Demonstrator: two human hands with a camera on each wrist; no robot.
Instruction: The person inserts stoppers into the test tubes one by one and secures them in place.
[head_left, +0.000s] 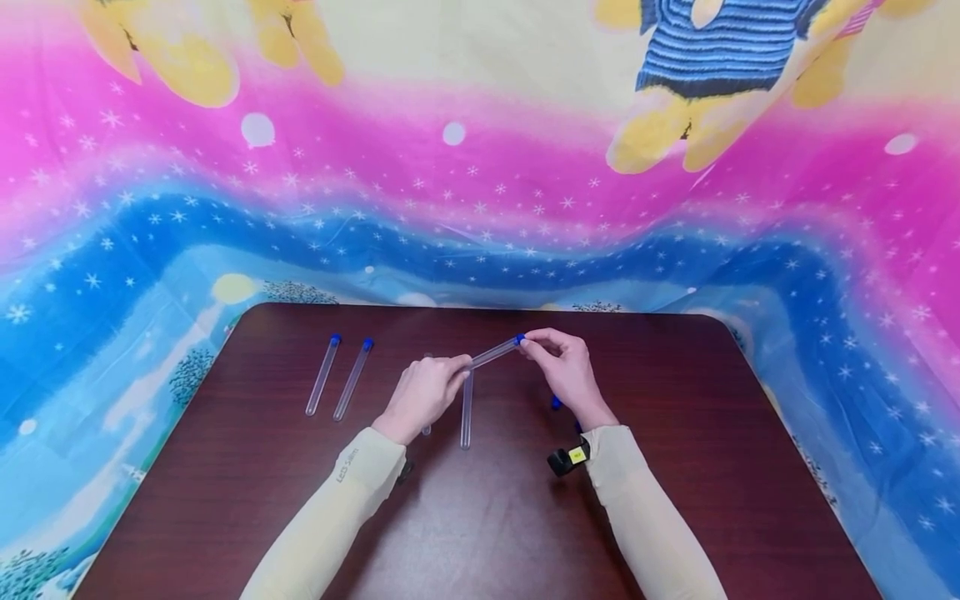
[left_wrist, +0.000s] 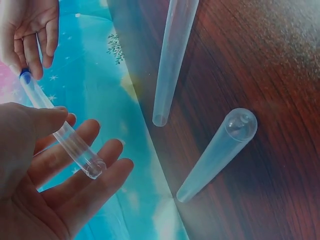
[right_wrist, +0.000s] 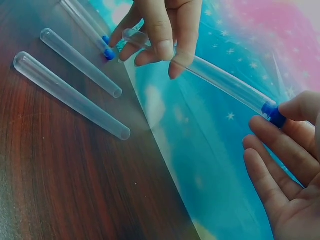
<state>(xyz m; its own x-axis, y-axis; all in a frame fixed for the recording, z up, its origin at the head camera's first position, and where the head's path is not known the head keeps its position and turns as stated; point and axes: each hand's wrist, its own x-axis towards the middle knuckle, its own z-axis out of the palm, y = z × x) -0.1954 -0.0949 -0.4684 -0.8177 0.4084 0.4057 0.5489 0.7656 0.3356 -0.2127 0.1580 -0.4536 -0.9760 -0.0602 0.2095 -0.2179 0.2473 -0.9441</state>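
Between both hands, a clear test tube (head_left: 493,354) is held up at a slant above the table. My left hand (head_left: 423,392) pinches it near its rounded end, thumb against forefinger, the other fingers loosely spread in the left wrist view. At the opposite end sits a blue cap (right_wrist: 273,115), seated on the tube's mouth, which my right hand (head_left: 566,367) grips between thumb and fingertips. Below the hands lie two uncapped test tubes, one (head_left: 467,412) plainly visible and another (head_left: 427,430) mostly hidden behind the left hand in the head view.
Left of the hands, two test tubes with blue caps, one (head_left: 322,379) beside the other (head_left: 352,382), lie on the dark wooden table (head_left: 675,467). A loose blue cap (head_left: 556,402) shows by the right wrist, partly covered. A printed cloth (head_left: 480,192) hangs behind the table.
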